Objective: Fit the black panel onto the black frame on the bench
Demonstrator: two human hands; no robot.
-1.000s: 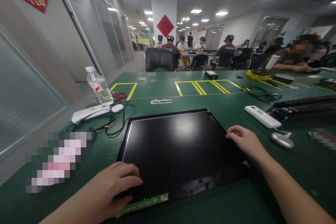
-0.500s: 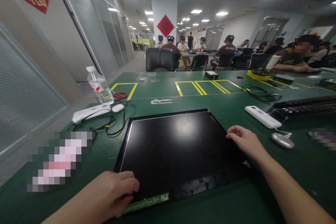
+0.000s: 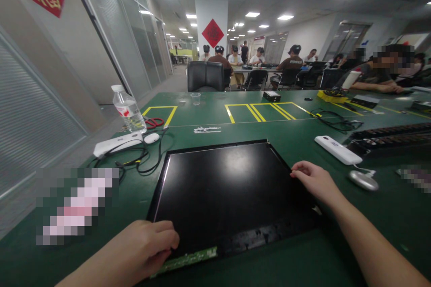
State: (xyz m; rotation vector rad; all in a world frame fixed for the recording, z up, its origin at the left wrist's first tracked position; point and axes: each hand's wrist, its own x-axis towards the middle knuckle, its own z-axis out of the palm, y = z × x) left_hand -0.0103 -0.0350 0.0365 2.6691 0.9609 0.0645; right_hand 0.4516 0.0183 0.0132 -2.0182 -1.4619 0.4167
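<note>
A black flat display panel (image 3: 229, 188) lies face up on the green table in front of me, with light glaring off its surface. Along its near left edge runs a strip of green circuit board (image 3: 193, 256). My left hand (image 3: 153, 244) is at the panel's near left corner, its fingers curled closed over the edge beside the circuit board. At the right edge, my right hand (image 3: 311, 179) pinches the panel's rim between thumb and fingers. The undersides of both grips are hidden.
On the left stand a water bottle (image 3: 128, 110), red scissors (image 3: 155, 123), a white power bank (image 3: 117, 143) and black cables (image 3: 144, 161). To the right lie another white power bank (image 3: 337, 150) and a silver mouse (image 3: 363, 180). A plastic cup (image 3: 195, 98) stands farther back. People sit at tables beyond.
</note>
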